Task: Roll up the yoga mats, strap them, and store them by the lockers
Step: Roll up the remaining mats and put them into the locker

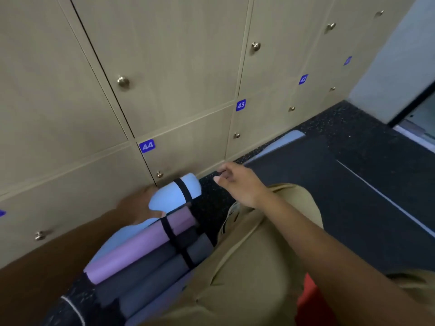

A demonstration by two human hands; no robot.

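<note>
Gripping the light-blue rolled mat (175,192) against lockers (179,67), left hand (136,203) sat behind it; right hand (235,182) hovered loosely curled, strapped rolls (150,252) stacked below.

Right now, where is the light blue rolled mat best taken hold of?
Judging by its pose, grip the light blue rolled mat mid-roll, beside its black strap, coming from above with the right hand: it lies lengthwise against the lockers, top exposed.

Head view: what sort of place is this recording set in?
Probably a gym or yoga studio changing area. Numbered wooden lockers with brass knobs line the wall, the speckled rubber floor looks like gym flooring, and rolled, strapped yoga mats lie stacked at the lockers' foot.
</note>
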